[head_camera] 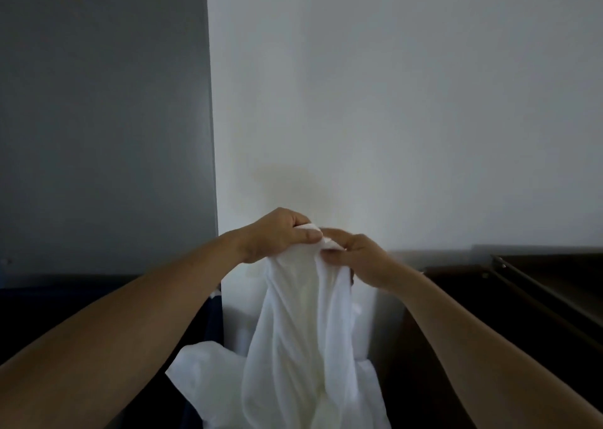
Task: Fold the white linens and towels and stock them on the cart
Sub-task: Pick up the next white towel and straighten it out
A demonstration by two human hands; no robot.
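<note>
A thin white linen (293, 330) hangs in long folds from both of my raised hands, in the middle of the view. My left hand (277, 236) grips its top edge, thumb pressed over the cloth. Right beside it, my right hand (355, 259) pinches the same edge, the two hands almost touching. The linen's lower part falls onto more white cloth (199, 373) bunched below, which runs off the bottom of the frame.
A white wall (391, 102) stands close in front, with a grey panel (98, 118) to its left. Dark wooden furniture with a rail (538, 291) runs along the right. A dark blue surface (32, 314) lies low on the left.
</note>
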